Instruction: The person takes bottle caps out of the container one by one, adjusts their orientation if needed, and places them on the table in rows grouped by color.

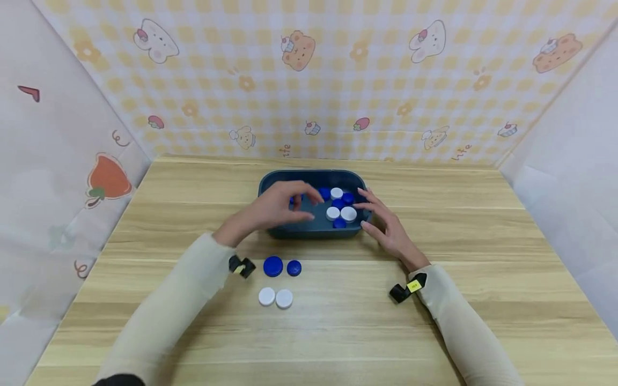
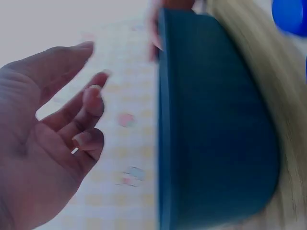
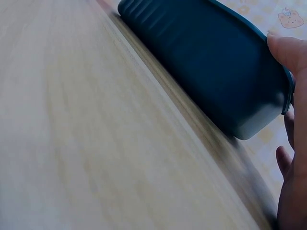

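A dark teal oblong tub [image 1: 316,234] holds several round bottle-cap-like pieces, white [image 1: 348,214] and blue [image 1: 340,223], mostly toward its right end. Over the tub's left half hovers my left hand [image 1: 277,205], fingers loosely bent and thumb apart, nothing between them. Another blue piece [image 1: 295,199] shows partly behind its fingers. My right hand [image 1: 393,234] is at the tub's right end, its fingers reaching over the rim. In the right wrist view, the thumb [image 3: 285,50] touches the tub's rim [image 3: 261,34].
Nearer on the wooden table [image 1: 347,343] lie a larger blue cap [image 1: 273,266] and a smaller blue cap [image 1: 294,268] side by side. Below them are two white caps, left [image 1: 266,296] and right [image 1: 284,299]. A patterned backdrop [image 1: 333,96] stands behind the tub.
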Demonstrator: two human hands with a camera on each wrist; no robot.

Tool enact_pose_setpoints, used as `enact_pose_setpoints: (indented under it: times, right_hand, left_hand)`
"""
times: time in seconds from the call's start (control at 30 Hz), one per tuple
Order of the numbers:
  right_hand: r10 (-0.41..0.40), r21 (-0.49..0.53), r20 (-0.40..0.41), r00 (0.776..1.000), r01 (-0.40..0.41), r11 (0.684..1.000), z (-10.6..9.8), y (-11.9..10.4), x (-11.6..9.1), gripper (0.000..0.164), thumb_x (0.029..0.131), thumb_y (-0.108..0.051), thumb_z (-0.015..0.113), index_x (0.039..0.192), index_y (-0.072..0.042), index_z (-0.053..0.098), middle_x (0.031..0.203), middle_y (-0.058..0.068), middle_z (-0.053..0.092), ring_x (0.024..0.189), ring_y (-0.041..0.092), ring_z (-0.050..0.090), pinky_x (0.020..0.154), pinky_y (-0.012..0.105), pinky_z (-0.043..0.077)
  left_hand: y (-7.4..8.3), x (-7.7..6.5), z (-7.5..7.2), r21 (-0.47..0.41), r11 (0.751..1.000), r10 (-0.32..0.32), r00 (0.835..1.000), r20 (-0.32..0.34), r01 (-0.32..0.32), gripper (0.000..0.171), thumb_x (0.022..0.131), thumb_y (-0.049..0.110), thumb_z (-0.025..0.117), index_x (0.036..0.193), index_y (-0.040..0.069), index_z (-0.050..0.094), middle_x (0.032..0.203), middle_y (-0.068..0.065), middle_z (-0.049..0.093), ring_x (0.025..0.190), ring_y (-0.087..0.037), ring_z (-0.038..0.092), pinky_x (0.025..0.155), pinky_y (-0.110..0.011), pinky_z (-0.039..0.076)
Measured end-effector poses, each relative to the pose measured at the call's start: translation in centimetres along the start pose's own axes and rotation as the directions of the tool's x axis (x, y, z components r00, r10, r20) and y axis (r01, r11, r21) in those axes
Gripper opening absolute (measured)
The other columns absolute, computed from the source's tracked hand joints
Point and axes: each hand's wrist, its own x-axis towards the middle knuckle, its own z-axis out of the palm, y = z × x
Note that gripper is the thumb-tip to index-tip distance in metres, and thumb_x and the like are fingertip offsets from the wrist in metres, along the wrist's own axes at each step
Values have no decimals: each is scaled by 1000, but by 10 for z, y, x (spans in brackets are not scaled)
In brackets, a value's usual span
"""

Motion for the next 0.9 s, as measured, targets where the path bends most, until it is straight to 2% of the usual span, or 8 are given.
enact_pose_setpoints:
  times: [0.13,0.23,0.37,0.5,0.6,0.7,0.83,0.9]
  right_hand:
    - [5,5,11,1000,-5,1000,-1,1,1,36,88,5,54,124,12,52,148,28,29,139,47,12,112,52,7]
    - [12,6,13,1000,-12,1000,-1,2,1,35,90,2,54,125,11,52,148,27,29,140,46,12,112,52,7]
    - [25,5,20,999,-25,1000,-2,5,-1,37,95,-10,54,126,10,52,150,23,29,141,41,12,111,54,8]
    - [32,6,17,999,-32,999,-2,16,-4,41,98,-21,53,127,7,51,151,20,27,142,37,11,112,52,6]
    - [20,13,15,1000,-20,1000,-3,16,-3,40,98,-20,53,127,8,51,151,23,27,142,39,10,112,52,6]
    - [8,21,25,1000,-8,1000,-3,6,0,38,96,-13,54,125,11,51,149,26,27,141,43,10,112,52,7]
    - [19,19,35,999,-20,1000,-2,1,0,35,94,-4,54,125,13,51,149,28,27,140,46,9,112,52,6]
    - [28,15,37,999,-28,999,-2,2,0,35,93,-2,54,125,12,51,149,28,26,140,46,9,111,53,6]
  left_hand:
    - [-17,26,-4,-51,982,-183,983,16,183,32,87,21,72,117,18,63,111,-3,62,76,-18,54,66,-32,46]
    - [-28,43,-4,-110,962,-249,968,16,250,33,87,19,72,118,18,62,113,-4,62,79,-21,54,68,-33,46]
    - [-38,59,1,-157,943,-291,956,29,292,37,85,11,73,120,13,62,115,-8,62,79,-24,54,70,-32,45]
    - [-45,70,8,-86,941,-322,944,69,328,40,84,6,72,123,11,61,121,-8,59,83,-25,55,73,-32,46]
    - [-51,75,14,-8,941,-337,937,98,339,44,84,4,72,126,11,60,127,-8,57,101,-26,54,86,-35,45]
    - [-55,76,18,16,929,-370,921,125,371,50,84,3,72,131,11,56,131,-8,54,119,-24,47,98,-37,39]
    - [-60,74,24,13,907,-418,897,145,421,55,84,3,71,135,14,53,132,-8,53,119,-23,47,99,-38,37]
    - [-63,72,27,12,903,-426,893,143,429,53,85,4,71,134,14,54,130,-7,53,115,-22,48,98,-38,38]
